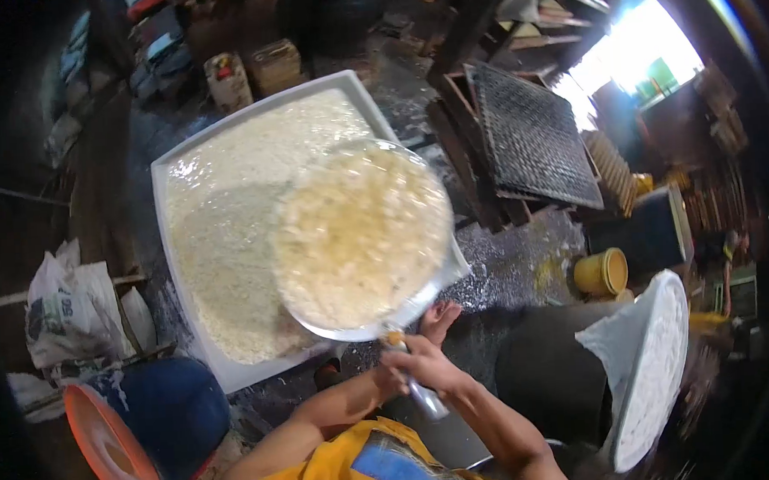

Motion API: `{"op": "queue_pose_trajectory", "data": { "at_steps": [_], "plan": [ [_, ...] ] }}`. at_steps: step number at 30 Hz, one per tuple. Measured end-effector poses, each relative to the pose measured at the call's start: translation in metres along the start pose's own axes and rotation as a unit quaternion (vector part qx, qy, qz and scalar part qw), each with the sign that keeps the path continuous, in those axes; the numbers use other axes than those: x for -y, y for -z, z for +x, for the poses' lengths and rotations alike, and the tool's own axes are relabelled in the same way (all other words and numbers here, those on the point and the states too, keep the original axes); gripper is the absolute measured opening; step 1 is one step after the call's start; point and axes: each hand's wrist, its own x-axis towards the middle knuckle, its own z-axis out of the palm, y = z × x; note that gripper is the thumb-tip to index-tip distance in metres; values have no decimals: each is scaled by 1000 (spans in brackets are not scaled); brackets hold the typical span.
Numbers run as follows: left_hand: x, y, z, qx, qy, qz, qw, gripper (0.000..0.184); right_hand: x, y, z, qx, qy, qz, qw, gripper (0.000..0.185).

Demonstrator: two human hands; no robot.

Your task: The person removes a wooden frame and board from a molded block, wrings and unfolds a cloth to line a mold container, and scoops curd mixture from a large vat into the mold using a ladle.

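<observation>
A wide round metal pan [363, 241] with a long handle is full of cloudy, pale-yellow liquid with whitish bits in it. My right hand [424, 363] is closed around the pan's handle. Under the pan's near edge, beside the handle, is my left hand [440, 320]; it appears to hold the pan from below, with most of its fingers hidden. Beneath and behind the pan lies a large white rectangular tub [161, 194], holding wet, pale, grainy material. The pan covers the tub's right part. Its contents look smeared by motion.
A blue barrel [173, 412] with an orange rim stands at lower left, near white sacks [70, 309]. At right are a dark drum with a white cloth-like cover [656, 365] and a yellow bucket [602, 272]. Woven racks [534, 135] lean at upper right. The floor [523, 260] looks wet.
</observation>
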Motion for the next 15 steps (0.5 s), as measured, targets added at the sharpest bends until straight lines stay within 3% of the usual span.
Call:
{"op": "queue_pose_trajectory", "data": {
  "at_steps": [1,2,4,7,9,11,15],
  "plan": [
    [-3,6,20,-15,-32,12,999,64,24,-24,56,-41,-3,-69,997,17],
    [-15,-12,23,-71,-20,-96,993,64,28,-23,84,32,-8,-57,998,19],
    [-49,-44,27,-147,-24,-272,951,55,54,-41,130,50,-45,-31,997,25],
    [-52,-47,29,-190,-45,-214,957,49,66,-53,180,60,-96,-66,991,24],
    [-56,-35,21,-198,-48,-30,979,51,64,-49,197,33,-131,-58,989,17],
    [-57,-37,20,-190,-79,39,978,46,66,-40,204,17,-131,-70,989,13],
    [-56,-44,25,-173,-124,27,977,36,88,-27,187,-217,5,-177,960,18]
  ]
}}
